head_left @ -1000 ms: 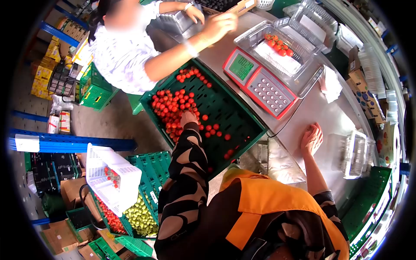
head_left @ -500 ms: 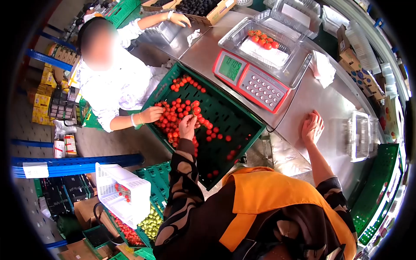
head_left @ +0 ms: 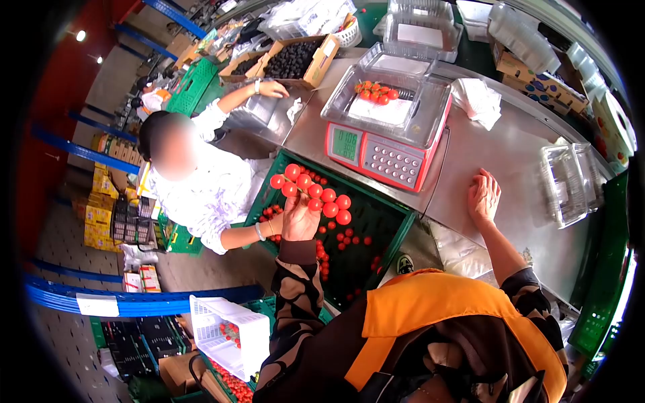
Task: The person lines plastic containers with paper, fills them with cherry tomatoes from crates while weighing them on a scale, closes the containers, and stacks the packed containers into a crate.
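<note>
The left grip (head_left: 300,220) pinches a tomato bunch (head_left: 328,195), raised higher than before, the crate (head_left: 381,223) below it; the right grip (head_left: 483,197) (loosely spread) rests on the surface (head_left: 527,178).

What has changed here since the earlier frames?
The left hand has risen from the crate, now holding up a tomato bunch above it. The co-worker's arm, first out over the table, has come down to the crate. The right hand still rests on the table; the punnet stays on the scale.
</note>
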